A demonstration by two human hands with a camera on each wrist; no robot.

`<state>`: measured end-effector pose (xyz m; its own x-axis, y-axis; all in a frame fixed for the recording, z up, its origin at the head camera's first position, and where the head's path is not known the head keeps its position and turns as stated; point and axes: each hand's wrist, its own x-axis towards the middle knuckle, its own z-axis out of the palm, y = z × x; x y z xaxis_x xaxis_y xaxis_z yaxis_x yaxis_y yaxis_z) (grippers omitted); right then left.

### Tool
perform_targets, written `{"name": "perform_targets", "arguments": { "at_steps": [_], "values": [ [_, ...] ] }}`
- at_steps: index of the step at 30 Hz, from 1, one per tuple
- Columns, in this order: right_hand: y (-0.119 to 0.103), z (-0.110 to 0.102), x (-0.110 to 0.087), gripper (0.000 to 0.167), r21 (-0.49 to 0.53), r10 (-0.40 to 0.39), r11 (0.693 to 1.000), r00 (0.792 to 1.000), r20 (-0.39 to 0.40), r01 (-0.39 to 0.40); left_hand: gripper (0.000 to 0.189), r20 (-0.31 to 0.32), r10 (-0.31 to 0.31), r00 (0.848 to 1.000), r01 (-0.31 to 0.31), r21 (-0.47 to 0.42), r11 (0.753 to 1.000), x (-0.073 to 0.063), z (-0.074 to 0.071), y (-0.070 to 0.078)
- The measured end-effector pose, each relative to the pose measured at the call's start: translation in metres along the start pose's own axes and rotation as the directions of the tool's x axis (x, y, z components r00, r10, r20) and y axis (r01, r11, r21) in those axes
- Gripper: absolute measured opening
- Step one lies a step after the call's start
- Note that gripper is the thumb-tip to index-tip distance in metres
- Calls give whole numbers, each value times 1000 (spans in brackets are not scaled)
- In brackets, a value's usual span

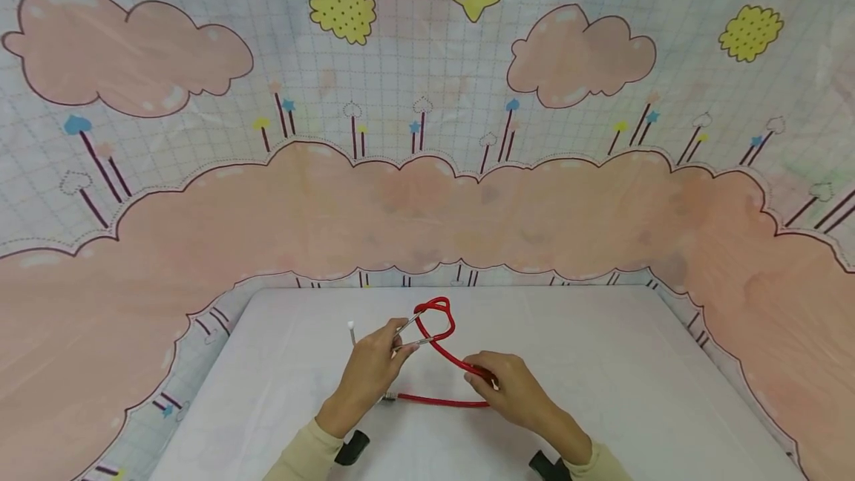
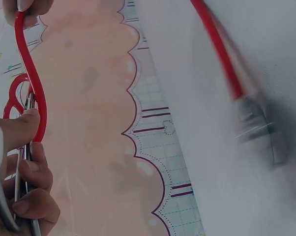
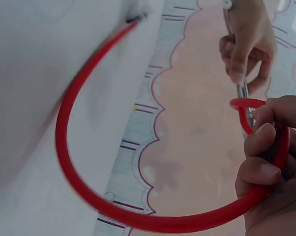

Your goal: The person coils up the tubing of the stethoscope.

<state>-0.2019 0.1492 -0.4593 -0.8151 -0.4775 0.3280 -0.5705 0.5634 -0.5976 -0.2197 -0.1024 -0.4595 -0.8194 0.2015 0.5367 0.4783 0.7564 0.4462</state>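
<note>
A stethoscope with red tubing (image 1: 450,358) is held in both hands above the white table. My left hand (image 1: 369,357) grips its metal ear tubes (image 2: 26,172); a white ear tip (image 1: 350,325) sticks up behind the knuckles. Ahead of that hand, the tubing bends into a small loop. On the right, my right hand (image 1: 510,386) curls its fingers round the tubing. From there a long stretch bows back left to the metal chestpiece (image 2: 258,123), blurred in the left wrist view and low near the tabletop. The other ear tip's place is unclear in the head view.
The white tabletop (image 1: 668,392) spreads under both hands. Behind it and along its sides hangs a cloth or sheet (image 1: 467,221) printed with clouds and stars. Black pieces (image 1: 352,448) sit by both wrists.
</note>
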Motion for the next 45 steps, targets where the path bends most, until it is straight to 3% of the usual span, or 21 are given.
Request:
{"name": "perform_targets", "arguments": {
  "at_steps": [12, 24, 31, 34, 40, 45],
  "values": [
    [1, -7, -6, 12, -25, -67, 998, 995, -67, 66, 44, 18, 48, 999, -48, 11, 999, -3, 0, -3],
    [-5, -13, -4, 14, -132, -183, 977, 978, -99, 170, 42, 50, 107, 993, -111, 74, 991, -5, -3, 2],
    [-10, -19, 4, 20, -184, -321, 936, 941, -104, 299, 40, 124, 176, 977, -188, 94, 978, -11, -3, 7],
    [-10, -21, 7, 15, -204, -365, 919, 924, -117, 337, 41, 147, 206, 967, -220, 85, 972, -12, -3, 9],
    [-9, -25, 12, 19, -312, -430, 875, 891, -148, 370, 42, 178, 250, 952, -266, 73, 961, -16, -5, 13],
    [-8, -30, 16, 25, -348, -451, 856, 882, -140, 383, 41, 218, 282, 934, -303, 69, 950, -18, -6, 15]
  ]
}}
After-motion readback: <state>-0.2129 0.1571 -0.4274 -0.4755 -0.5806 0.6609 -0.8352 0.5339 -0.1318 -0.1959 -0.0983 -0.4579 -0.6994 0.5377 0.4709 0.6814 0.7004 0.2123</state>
